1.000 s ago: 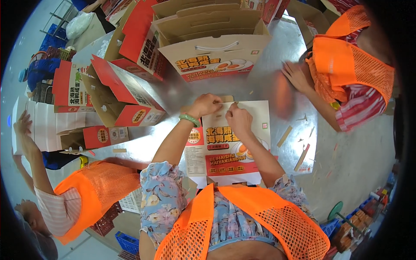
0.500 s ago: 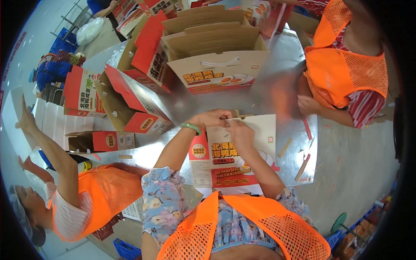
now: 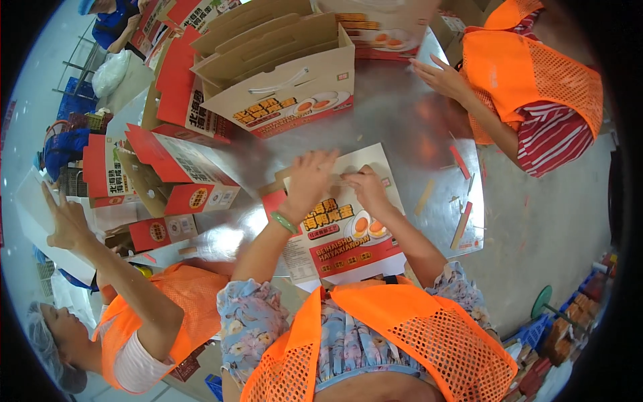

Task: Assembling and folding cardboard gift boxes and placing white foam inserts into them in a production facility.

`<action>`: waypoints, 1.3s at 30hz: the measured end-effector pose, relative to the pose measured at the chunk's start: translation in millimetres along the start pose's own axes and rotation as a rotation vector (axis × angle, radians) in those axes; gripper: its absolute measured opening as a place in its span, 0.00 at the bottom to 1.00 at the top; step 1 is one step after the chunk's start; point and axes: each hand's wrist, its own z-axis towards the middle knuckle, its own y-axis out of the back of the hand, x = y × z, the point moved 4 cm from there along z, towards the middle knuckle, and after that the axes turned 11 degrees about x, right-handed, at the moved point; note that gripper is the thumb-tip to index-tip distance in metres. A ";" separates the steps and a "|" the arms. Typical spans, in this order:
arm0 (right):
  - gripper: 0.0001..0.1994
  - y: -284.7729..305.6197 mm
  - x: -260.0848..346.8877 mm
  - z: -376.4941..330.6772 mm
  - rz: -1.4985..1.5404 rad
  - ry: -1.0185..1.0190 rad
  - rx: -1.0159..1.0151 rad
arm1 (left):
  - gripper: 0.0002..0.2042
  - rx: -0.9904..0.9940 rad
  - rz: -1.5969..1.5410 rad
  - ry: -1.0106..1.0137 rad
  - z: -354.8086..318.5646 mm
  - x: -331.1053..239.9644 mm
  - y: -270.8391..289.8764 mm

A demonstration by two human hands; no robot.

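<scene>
A printed cardboard carton (image 3: 348,246), cream and red with pictures of eggs, lies in front of me, its top edge tilted away to the right. My left hand (image 3: 311,179) is over its upper left part, fingers spread and somewhat blurred. Near the upper middle of the same panel, my right hand (image 3: 370,191) has its fingertips pinched together; whatever is between them is too small to make out. A brown flap shows at the carton's left side, partly behind my left wrist, which wears a green bangle (image 3: 284,222).
An upright gift carton (image 3: 288,100) with a white cord handle stands beyond, on the metal table (image 3: 429,144). More red cartons (image 3: 177,157) stand left. Cardboard strips (image 3: 461,226) lie right. Co-workers in orange vests are at the left (image 3: 177,295) and right (image 3: 502,74).
My hands, close together at the carton's top edge before, are now apart; the left has opened and lies over the panel. The carton is turned slightly. The right co-worker's hand now reaches over the table.
</scene>
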 end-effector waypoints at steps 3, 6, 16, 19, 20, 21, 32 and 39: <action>0.06 -8.2 -1.5 8.4 0.625 -0.160 0.100 | 0.25 0.198 -0.421 0.034 -1.1 -7.5 -38.0; 0.02 6.8 -1.1 9.3 0.722 -0.223 0.058 | 0.13 0.280 -0.806 0.201 -5.9 4.4 -56.2; 0.16 46.5 -23.7 80.9 -0.466 0.092 0.258 | 0.13 0.156 -0.248 0.581 -10.5 10.8 -63.9; 0.13 47.3 -16.0 87.1 -0.312 0.110 0.325 | 0.10 0.030 -0.356 0.550 -6.6 9.3 -59.1; 0.11 49.2 -12.5 88.2 -0.236 0.101 0.315 | 0.10 0.030 -0.353 0.553 -8.1 9.0 -56.0; 0.11 49.2 -11.5 87.9 -0.236 0.099 0.313 | 0.10 0.066 -0.348 0.572 -5.6 5.5 -49.6; 0.02 53.1 18.8 81.9 0.191 0.001 0.208 | 0.09 0.008 -0.343 0.480 -8.1 -3.5 -29.0; 0.03 57.0 43.4 71.1 0.110 0.124 0.122 | 0.07 0.085 -0.314 0.660 -8.5 -13.3 -18.3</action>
